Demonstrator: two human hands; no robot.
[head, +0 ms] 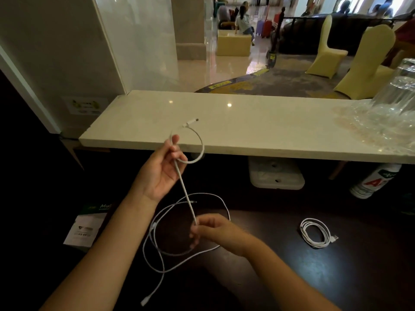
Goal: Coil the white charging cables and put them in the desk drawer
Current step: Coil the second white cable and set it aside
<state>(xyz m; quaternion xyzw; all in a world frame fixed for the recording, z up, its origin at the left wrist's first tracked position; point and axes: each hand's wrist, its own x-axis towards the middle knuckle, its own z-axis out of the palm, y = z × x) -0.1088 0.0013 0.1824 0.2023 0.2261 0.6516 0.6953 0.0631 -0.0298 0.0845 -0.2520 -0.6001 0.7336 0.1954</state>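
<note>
Seen from above, looking down at two bare hands over a dark worktop. Left hand raised, palm up, grip closed on a white cable between thumb and fingers, with one small loop already curled beyond the fingertips and a plug end sticking out past the loop, above a pale stone ledge. From that hand, a taut straight run of the same cable slanting down and right to the right hand, nearer the viewer, grip pinched narrow on the cord. Rest of the cable lying loose on the dark worktop under and around the right hand, in wide untidy rings, with one free end trailing toward the near edge. Well to the right, apart from both hands, a second white cable already wound into a neat flat coil on the worktop. At far left on the worktop, a white and green box. On the right end of the ledge, clear glasses standing on crinkled clear plastic. Below the ledge at right, a bottle with red lettering.
</note>
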